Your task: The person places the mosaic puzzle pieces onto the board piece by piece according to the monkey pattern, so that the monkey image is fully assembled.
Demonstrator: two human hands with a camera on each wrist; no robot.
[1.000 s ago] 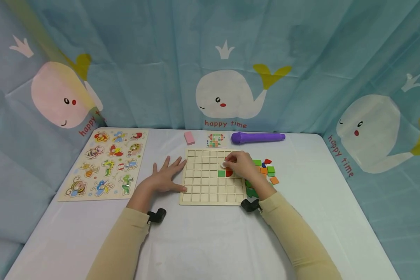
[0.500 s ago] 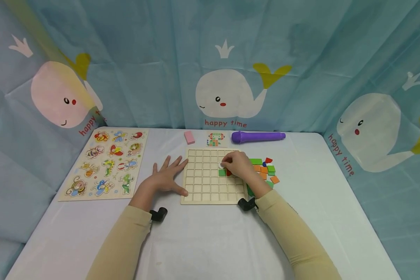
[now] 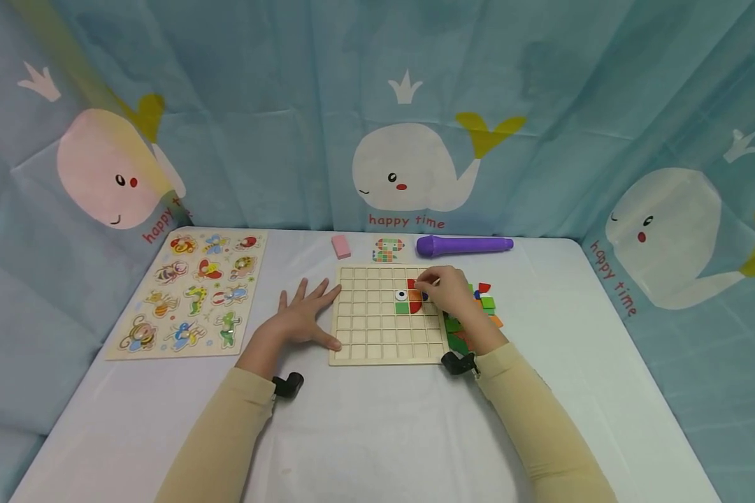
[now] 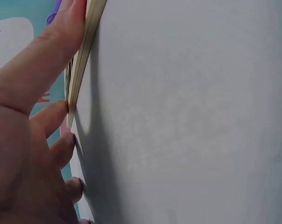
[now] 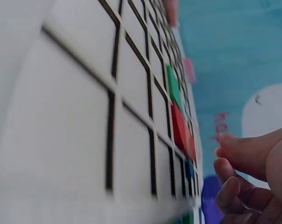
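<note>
A wooden grid board (image 3: 368, 341) lies flat at the middle of the table. Set in its cells are a green square (image 3: 402, 308), a white disc with a dark eye dot (image 3: 400, 295), an orange square (image 3: 414, 295), red curved pieces (image 3: 415, 307) and a partly covered blue piece. My left hand (image 3: 298, 321) rests spread at the board's left edge, thumb and fingertips touching it. Above the board's right part hovers my right hand (image 3: 448, 290). In the right wrist view its thumb and loosely bent fingers (image 5: 232, 186) show nothing between them.
Loose coloured pieces (image 3: 487, 303) lie right of the board, partly under the right forearm. Behind it are a pink block (image 3: 340, 246), a pattern card (image 3: 388, 249) and a purple toy microphone (image 3: 464, 246). An insect puzzle board (image 3: 189, 297) lies at the left.
The right hand has let go of the white disc, which now lies in a cell beside the orange square. It has drawn off to the right. The left hand and board have shifted slightly right.
</note>
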